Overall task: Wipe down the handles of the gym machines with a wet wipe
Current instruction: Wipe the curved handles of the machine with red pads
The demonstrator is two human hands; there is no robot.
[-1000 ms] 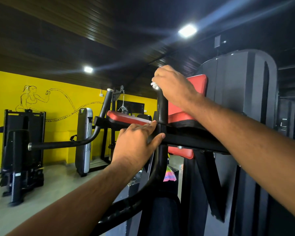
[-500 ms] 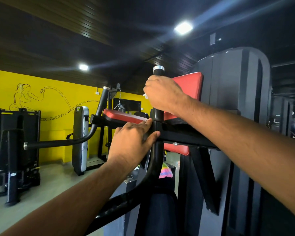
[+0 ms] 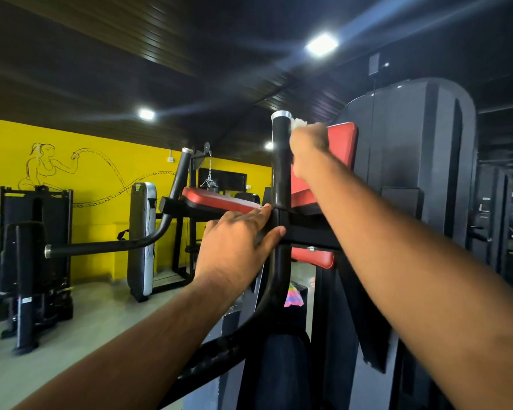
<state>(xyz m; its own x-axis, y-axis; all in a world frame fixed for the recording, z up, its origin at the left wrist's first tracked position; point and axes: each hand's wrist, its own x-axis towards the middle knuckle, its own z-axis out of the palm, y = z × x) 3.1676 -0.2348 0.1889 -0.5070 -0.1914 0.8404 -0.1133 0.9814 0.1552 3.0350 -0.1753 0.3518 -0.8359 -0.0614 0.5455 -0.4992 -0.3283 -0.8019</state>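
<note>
The right hand (image 3: 308, 143) grips a wipe (image 3: 299, 122) against the upright handle (image 3: 280, 167) (near its silver cap (image 3: 281, 115)); the left hand (image 3: 234, 247) rests on the crossbar (image 3: 308, 230), fingers (image 3: 249, 215) straight.

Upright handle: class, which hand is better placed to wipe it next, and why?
Right. The right hand holds the wet wipe beside the upright handle; the left hand rests bare on the crossbar.

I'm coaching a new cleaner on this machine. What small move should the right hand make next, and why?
Probably close the wipe around the upright handle just under its silver cap and draw it down. The right hand holds the wipe beside the handle's top, contact unclear, and the black length down to the crossbar lies below. The left hand rests on the crossbar, steadying.
</note>
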